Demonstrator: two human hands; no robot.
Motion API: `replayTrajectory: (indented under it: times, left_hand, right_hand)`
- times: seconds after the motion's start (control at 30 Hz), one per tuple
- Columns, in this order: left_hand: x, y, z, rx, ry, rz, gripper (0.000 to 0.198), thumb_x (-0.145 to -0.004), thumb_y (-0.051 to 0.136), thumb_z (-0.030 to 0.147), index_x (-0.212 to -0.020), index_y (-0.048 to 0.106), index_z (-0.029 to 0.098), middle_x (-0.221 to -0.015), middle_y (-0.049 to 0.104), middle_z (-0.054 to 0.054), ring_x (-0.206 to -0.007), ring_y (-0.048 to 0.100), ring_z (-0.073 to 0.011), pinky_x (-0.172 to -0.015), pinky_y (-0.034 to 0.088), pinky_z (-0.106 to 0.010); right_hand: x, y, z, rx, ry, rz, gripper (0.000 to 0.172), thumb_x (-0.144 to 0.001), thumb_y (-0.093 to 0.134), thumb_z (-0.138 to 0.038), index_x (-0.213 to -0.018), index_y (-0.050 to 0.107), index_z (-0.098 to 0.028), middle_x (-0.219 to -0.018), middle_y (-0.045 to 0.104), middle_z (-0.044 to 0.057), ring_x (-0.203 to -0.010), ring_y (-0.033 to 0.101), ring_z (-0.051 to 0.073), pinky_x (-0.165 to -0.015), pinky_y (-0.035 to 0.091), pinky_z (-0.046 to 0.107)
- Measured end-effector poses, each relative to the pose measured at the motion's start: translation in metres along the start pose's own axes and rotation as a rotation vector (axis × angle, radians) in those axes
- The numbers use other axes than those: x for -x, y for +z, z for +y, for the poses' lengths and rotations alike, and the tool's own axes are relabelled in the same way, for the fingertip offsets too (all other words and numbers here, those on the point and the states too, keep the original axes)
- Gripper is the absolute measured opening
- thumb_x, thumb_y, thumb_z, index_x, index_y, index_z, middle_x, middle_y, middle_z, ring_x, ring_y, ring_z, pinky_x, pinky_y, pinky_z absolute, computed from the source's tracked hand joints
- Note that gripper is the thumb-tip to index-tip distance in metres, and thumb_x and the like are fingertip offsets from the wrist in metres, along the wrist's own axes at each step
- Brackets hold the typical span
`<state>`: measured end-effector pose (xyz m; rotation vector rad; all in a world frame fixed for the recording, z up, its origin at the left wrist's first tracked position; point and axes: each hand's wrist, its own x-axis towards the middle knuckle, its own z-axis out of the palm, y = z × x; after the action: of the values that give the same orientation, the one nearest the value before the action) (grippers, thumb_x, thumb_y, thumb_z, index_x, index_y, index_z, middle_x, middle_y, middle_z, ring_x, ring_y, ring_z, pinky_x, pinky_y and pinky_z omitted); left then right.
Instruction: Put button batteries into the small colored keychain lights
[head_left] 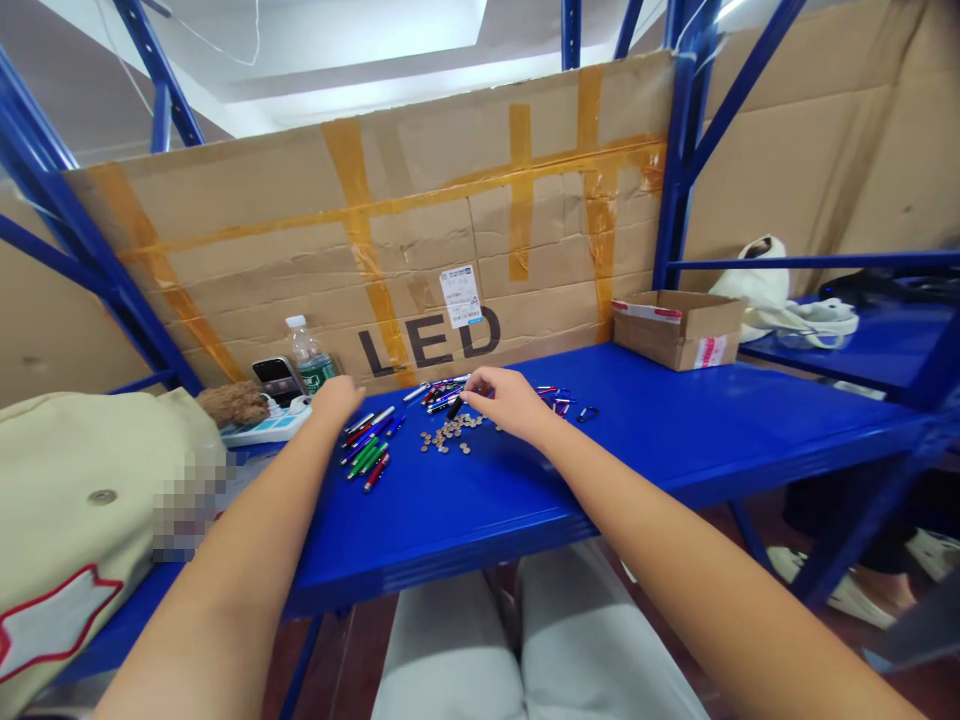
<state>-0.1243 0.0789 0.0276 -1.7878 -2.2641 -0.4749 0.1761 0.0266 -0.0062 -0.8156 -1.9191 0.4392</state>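
Observation:
My right hand (506,398) is closed in a pinch on a short black tube (454,408), just above a scatter of small coin-like discs (450,430). Behind and beside it lie several slim coloured, pen-like tubes (442,395), partly hidden by the hand. My left hand (339,400) is near the water bottle and the left end of a pile of green, red, blue and silver tubes (367,450); its fingers are mostly hidden behind the back of the hand. A dark carabiner clip (588,414) lies to the right of my right hand.
On the blue table (465,510), a water bottle (310,355), a phone (276,378) and a white power strip (262,430) stand at the left beside a cream bag (97,500). An open cardboard box (675,330) is at the back right. A cardboard wall (420,260) closes the back.

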Motion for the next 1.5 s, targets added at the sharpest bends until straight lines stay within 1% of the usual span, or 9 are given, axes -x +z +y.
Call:
replayTrajectory:
  times: [0.17,0.33,0.43,0.67,0.8,0.97,1.07,1.3,1.5]
  left_hand:
    - [0.052,-0.01,0.069,0.332,0.374,-0.166,0.046,-0.089,0.035,0.049,-0.093,0.067,0.016,-0.093,0.071,-0.009,-0.086,0.065,-0.0237,-0.08,0.048,-0.033]
    - [0.093,-0.004,0.097,0.508,0.599,-0.157,0.043,-0.08,0.055,0.039,-0.116,0.059,0.016,-0.106,0.068,-0.007,-0.092,0.062,-0.021,-0.081,0.047,-0.03]
    - [0.1,0.002,0.099,0.441,0.68,-0.097,0.029,-0.081,0.054,0.032,-0.104,0.065,0.017,-0.095,0.069,-0.006,-0.085,0.061,-0.0206,-0.078,0.046,-0.03]
    - [0.095,0.009,0.086,0.49,0.636,-0.061,0.016,-0.08,0.055,0.023,-0.087,0.068,0.017,-0.086,0.07,-0.003,-0.081,0.061,-0.0185,-0.074,0.044,-0.027]
    - [0.091,0.012,0.081,0.514,0.592,-0.046,0.017,-0.078,0.057,0.022,-0.089,0.069,0.017,-0.088,0.07,-0.004,-0.082,0.062,-0.0193,-0.077,0.045,-0.029]
    - [0.089,0.015,0.078,0.609,0.608,-0.04,0.021,-0.078,0.056,0.022,-0.092,0.07,0.018,-0.097,0.071,-0.004,-0.092,0.063,-0.0196,-0.087,0.046,-0.031]
    - [0.087,0.018,0.077,0.64,0.63,-0.057,0.024,-0.079,0.054,0.025,-0.096,0.07,0.019,-0.101,0.071,-0.004,-0.096,0.063,-0.0192,-0.09,0.046,-0.03]
    - [0.082,0.023,0.07,0.446,0.624,-0.028,0.026,-0.08,0.053,0.024,-0.099,0.07,0.02,-0.106,0.07,-0.005,-0.1,0.062,-0.021,-0.092,0.045,-0.032]
    - [0.087,0.015,0.073,0.388,0.642,-0.082,0.027,-0.08,0.053,0.024,-0.101,0.069,0.02,-0.108,0.07,-0.005,-0.101,0.062,-0.0216,-0.092,0.045,-0.032]
  right_hand:
    - [-0.003,0.005,0.005,0.012,-0.009,0.012,0.011,-0.078,0.061,-0.026,-0.077,0.063,-0.016,-0.072,0.064,0.001,-0.066,0.054,0.012,-0.063,0.04,0.025]
    - [-0.006,0.008,0.014,0.019,-0.011,0.016,0.011,-0.079,0.06,-0.025,-0.08,0.064,-0.015,-0.075,0.065,0.002,-0.069,0.055,0.013,-0.064,0.041,0.025]
    - [-0.006,0.01,0.016,0.011,-0.049,-0.024,0.012,-0.079,0.06,-0.025,-0.081,0.066,-0.015,-0.078,0.067,0.002,-0.071,0.057,0.013,-0.066,0.042,0.025]
    - [-0.002,0.007,0.009,0.029,-0.09,-0.038,0.015,-0.081,0.056,-0.022,-0.089,0.067,-0.016,-0.085,0.069,0.003,-0.076,0.06,0.013,-0.069,0.044,0.025]
    - [-0.001,0.002,0.013,0.125,-0.087,-0.001,0.015,-0.082,0.055,-0.023,-0.087,0.067,-0.016,-0.085,0.069,0.004,-0.078,0.06,0.014,-0.072,0.045,0.026]
    - [0.0,-0.002,0.019,0.24,-0.091,-0.063,0.012,-0.079,0.057,-0.02,-0.084,0.068,-0.017,-0.086,0.069,0.004,-0.08,0.06,0.015,-0.074,0.044,0.027]
    - [0.002,-0.002,0.018,0.27,-0.054,-0.136,0.012,-0.079,0.058,-0.018,-0.084,0.069,-0.018,-0.081,0.069,0.003,-0.076,0.061,0.014,-0.072,0.044,0.026]
    - [0.009,0.004,0.014,0.267,-0.111,-0.466,0.014,-0.074,0.068,-0.028,-0.085,0.073,-0.02,-0.09,0.071,0.002,-0.083,0.062,0.016,-0.077,0.044,0.026]
    - [0.01,0.018,0.012,0.397,-0.146,-0.484,0.015,-0.078,0.064,-0.031,-0.083,0.073,-0.02,-0.086,0.07,0.005,-0.079,0.061,0.018,-0.073,0.044,0.028]
